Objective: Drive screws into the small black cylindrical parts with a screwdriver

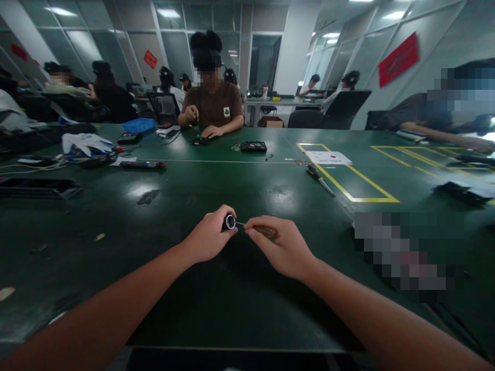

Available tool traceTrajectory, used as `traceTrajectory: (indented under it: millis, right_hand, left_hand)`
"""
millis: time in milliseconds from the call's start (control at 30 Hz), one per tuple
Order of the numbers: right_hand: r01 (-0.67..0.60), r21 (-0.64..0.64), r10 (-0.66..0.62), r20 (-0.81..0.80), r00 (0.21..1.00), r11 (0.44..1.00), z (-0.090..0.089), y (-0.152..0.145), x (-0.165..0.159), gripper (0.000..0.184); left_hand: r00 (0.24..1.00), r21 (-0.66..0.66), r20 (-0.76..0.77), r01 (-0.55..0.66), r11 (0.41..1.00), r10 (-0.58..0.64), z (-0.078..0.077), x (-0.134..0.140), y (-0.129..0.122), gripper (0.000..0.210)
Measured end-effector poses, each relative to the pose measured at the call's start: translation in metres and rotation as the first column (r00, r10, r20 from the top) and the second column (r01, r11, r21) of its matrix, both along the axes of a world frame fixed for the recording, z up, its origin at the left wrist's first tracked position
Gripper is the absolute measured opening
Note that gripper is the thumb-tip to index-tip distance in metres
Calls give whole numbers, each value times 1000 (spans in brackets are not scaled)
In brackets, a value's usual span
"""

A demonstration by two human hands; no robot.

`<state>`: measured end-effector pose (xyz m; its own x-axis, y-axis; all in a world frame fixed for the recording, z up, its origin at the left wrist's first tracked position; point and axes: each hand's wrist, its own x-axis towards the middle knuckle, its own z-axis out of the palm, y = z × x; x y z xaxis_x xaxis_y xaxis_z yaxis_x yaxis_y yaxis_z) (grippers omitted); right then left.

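Two hands meet above the green bench point(247, 180): your left hand point(209, 238) grips a small black cylinder point(229, 222), your right hand point(284, 250) pinches a thin screwdriver point(258, 229) touching that cylinder.

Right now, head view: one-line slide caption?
Left hand holds small black cylindrical part; right hand applies screwdriver.

The left hand point(209, 238) and right hand point(284, 250) meet near on the table point(240, 180); a screwdriver point(320, 180) lies farther right.
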<state>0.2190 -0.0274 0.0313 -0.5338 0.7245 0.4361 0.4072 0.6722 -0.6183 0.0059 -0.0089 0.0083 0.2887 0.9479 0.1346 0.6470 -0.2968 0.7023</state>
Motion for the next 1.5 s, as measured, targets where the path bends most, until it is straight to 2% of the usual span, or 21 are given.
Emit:
traceTrajectory:
  millis: [67,133,367,700,767,800,900,967,1033,1100,1133,1200,1267,1400,1500]
  right_hand:
    - [89,-115,-96,-59,994,989,0,2,0,15]
    - [115,-150,-129,-85,988,982,0,2,0,13]
    - [150,23,-148,-84,985,988,3,-2,2,13]
    - [18,12,-18,-15,1000,1000,-1,-1,-2,17]
    - [27,-56,-29,-42,999,998,-3,1,-2,16]
    - [41,-129,-51,-77,996,991,-4,3,-2,15]
    - [47,-407,-157,-241,958,912,-6,10,-1,15]
    - [29,-484,-198,-303,932,875,-6,12,0,17]
    - [40,-419,-166,-269,949,907,-4,11,1,16]
    - [40,-209,-65,-114,991,977,0,7,2,14]
    - [-3,-93,-1,-42,999,996,2,4,2,16]
    - [-38,15,37,30,999,999,4,0,1,18]
    - [2,-11,-2,21,1000,1000,5,0,1,16]
    - [83,-161,-91,-45,995,983,2,3,2,13]
    - [100,-137,-107,-41,993,985,3,3,2,12]
  left_hand:
    - [1000,18,-10,1,1000,-1,-1,-1,1,19]
    - [1000,14,-17,0,1000,0,-2,-2,3,19]
    - [1000,9,-4,7,1000,-7,-3,-4,6,17]
    - [998,-5,-44,35,999,-35,1,-1,3,17]
    - [998,-11,-49,44,999,-45,2,-2,3,17]
    - [997,-14,-51,53,998,-54,2,-3,3,17]
    - [996,-27,-55,75,997,-76,2,-4,2,18]
    - [996,-27,-55,72,997,-73,1,-4,2,18]
    - [996,-24,-48,71,997,-72,0,-4,3,19]
    - [996,-14,-45,80,997,-80,-1,-4,3,19]
    - [995,-5,-49,85,996,-85,-2,-4,3,19]
    - [994,23,-67,85,996,-84,-2,-4,4,19]
    - [993,52,-90,82,995,-77,-3,-5,4,19]
    - [991,75,-107,85,994,-77,-4,-5,5,17]
    - [992,78,-101,90,993,-82,-4,-5,6,17]
